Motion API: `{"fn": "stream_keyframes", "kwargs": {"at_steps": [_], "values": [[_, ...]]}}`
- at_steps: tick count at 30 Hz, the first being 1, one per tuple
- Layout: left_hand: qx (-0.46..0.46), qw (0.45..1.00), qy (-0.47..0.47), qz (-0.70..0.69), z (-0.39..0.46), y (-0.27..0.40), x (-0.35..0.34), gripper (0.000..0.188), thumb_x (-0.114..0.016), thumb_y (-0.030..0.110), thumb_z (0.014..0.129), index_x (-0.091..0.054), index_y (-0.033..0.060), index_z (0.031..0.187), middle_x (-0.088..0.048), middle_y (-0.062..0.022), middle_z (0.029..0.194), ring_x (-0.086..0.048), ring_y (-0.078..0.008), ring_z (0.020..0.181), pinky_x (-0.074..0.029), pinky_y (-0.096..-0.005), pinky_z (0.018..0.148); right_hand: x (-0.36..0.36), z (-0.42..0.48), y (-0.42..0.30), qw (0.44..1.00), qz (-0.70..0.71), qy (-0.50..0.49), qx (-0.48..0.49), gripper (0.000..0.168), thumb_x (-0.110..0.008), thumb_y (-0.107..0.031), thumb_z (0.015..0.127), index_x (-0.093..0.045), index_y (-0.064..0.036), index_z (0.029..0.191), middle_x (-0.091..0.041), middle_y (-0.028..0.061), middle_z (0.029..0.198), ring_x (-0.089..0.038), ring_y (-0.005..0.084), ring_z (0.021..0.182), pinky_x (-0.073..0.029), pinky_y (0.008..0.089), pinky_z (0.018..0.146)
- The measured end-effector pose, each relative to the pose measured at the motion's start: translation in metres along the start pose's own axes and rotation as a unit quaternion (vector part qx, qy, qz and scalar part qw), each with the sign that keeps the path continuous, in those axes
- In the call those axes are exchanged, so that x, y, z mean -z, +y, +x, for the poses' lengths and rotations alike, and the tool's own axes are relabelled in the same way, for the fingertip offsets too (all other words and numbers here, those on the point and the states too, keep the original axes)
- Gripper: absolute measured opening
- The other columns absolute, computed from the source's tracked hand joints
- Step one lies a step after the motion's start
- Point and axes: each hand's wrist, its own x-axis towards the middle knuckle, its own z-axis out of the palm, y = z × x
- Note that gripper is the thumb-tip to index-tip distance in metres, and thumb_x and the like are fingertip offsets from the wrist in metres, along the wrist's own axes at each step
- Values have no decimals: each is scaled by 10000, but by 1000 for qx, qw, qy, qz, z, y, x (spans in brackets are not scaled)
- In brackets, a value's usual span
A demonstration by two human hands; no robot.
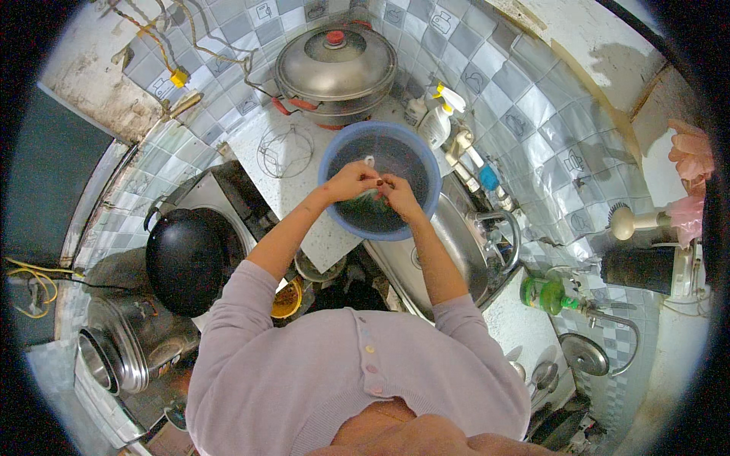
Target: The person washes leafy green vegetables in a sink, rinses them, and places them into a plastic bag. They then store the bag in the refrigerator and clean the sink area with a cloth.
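Both hands are close together over a blue plastic basin (437,171) that stands on the counter corner, partly over the sink. My left hand (355,179) comes in from the left, its fingers pinched around a small pale thing too small to make out. Opposite it, my right hand (398,196) has its fingertips curled in at the same spot, nearly touching the left. A white looped end (369,161) shows just above the left fingers. Something green and blurred (365,204) is beneath the hands, inside the dark basin.
Behind the basin stands a large lidded steel pot (335,68). A wire rack (285,151) lies left of it, a spray bottle (436,124) to the right. The steel sink (456,251) and its faucet (513,239) are at right; a black wok (185,262) sits on the stove at left.
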Motion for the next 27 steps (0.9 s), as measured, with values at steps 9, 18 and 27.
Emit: {"fn": "stream_keyframes", "kwargs": {"at_steps": [9, 18, 27], "values": [[36, 989, 137, 35, 4, -19, -7, 301, -615, 298, 846, -684, 7, 868, -638, -121, 721, -602, -187, 635, -472, -338, 619, -10, 3, 5, 976, -181, -2, 123, 189, -534, -192, 911, -599, -22, 962, -643, 159, 838, -622, 313, 754, -481, 410, 674], [251, 938, 168, -168, 14, 2, -3, 349, -559, 337, 895, -684, 11, 901, -680, -84, 771, -623, -177, 590, -489, -296, 563, -14, -2, 24, 943, -259, 98, 186, 296, -527, -262, 936, -624, 17, 951, -606, 98, 738, -550, 214, 630, -444, 330, 614], [25, 992, 120, -41, -7, -60, -30, 301, -651, 158, 824, -631, 41, 1100, -676, -112, 947, -647, -216, 739, -505, -320, 695, 9, -9, -2, 995, 75, -58, 35, 273, -633, -242, 895, -687, 25, 905, -637, 34, 760, -563, 103, 668, -445, 245, 623]]}}
